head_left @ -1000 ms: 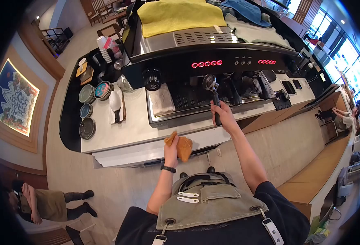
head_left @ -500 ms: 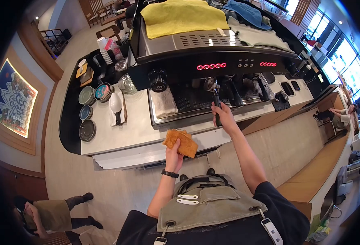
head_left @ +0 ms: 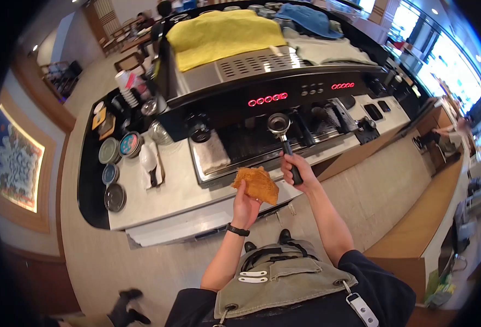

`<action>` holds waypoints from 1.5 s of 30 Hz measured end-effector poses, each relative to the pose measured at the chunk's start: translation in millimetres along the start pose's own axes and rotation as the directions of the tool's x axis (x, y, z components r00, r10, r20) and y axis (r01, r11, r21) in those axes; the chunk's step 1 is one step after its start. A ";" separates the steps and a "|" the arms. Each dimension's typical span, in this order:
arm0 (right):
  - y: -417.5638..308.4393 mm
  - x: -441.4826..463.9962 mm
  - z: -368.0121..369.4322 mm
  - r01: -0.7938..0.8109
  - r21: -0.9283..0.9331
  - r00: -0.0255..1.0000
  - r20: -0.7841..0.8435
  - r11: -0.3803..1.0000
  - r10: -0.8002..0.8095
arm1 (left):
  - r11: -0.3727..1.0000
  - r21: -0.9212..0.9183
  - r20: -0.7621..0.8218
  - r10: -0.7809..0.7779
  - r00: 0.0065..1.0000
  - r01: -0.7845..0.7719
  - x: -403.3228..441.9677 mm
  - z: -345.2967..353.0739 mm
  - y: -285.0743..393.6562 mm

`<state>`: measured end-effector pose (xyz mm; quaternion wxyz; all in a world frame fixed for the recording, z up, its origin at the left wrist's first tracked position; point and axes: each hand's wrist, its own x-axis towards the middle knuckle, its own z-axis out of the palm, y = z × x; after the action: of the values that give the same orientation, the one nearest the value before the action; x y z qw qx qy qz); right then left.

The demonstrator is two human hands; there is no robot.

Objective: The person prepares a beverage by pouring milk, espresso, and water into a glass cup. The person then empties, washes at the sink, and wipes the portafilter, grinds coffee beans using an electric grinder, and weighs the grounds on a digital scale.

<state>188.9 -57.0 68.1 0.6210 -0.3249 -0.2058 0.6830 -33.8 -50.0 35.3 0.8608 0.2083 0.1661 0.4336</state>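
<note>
My right hand [head_left: 302, 174] is wrapped round the black handle of a portafilter [head_left: 280, 126]. Its metal basket faces up, in front of the espresso machine [head_left: 224, 109] and clear of the group heads; what lies inside the basket is hard to make out. In my left hand [head_left: 245, 208] is a folded orange-brown cloth [head_left: 258, 186], pinched under the thumb. The cloth hangs over the counter's front edge, below and left of the portafilter. A second portafilter [head_left: 306, 131] sits at the machine, right of the one I hold.
A white cloth [head_left: 213, 151] lies on the drip tray's left end. Further left on the counter [head_left: 180, 191] are a white-and-black scoop-like utensil [head_left: 149, 161] and several stacked bowls [head_left: 115, 197]. Yellow [head_left: 224, 38] and blue [head_left: 308, 20] cloths cover the machine's top. Another person's legs [head_left: 126, 310] show lower left.
The portafilter has come away from the machine toward me, its basket now in plain sight. My left hand with the cloth has moved right, nearer to it. The person at lower left has mostly left view.
</note>
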 end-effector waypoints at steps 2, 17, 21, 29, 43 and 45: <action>-3.3 -27.8 -6.2 -0.002 0.051 1.000 0.029 0.999 0.000 | 0.999 -0.046 0.052 -0.025 0.998 0.028 18.3 21.0 -11.4; -49.6 -324.3 -209.2 0.358 0.348 0.931 -0.205 0.866 -0.302 | 0.775 0.017 0.371 -0.592 0.716 0.632 74.1 227.8 -341.2; -95.0 -417.1 -286.5 0.569 0.295 0.808 -0.372 0.767 -0.456 | 0.650 0.234 0.452 -0.731 0.511 0.723 74.8 288.5 -495.5; -190.5 -570.0 -378.9 0.720 -0.282 0.269 -0.729 0.634 -0.630 | 0.421 0.335 0.311 -0.894 0.323 0.843 36.4 437.3 -729.5; -382.8 -814.2 -540.2 0.443 -0.811 -0.579 -0.584 0.382 -0.568 | 0.232 0.572 0.516 -0.847 -0.125 0.787 40.2 664.9 -1044.7; -422.2 -866.4 -554.6 0.375 -0.858 -0.590 -0.513 0.351 -0.624 | 0.145 0.624 0.503 -0.827 -0.252 0.768 48.3 689.1 -1068.1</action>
<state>893.6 -914.8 129.7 0.7729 -0.5568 0.0938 -0.2894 1038.7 -732.2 84.5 0.8760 0.2412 -0.1331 -0.3960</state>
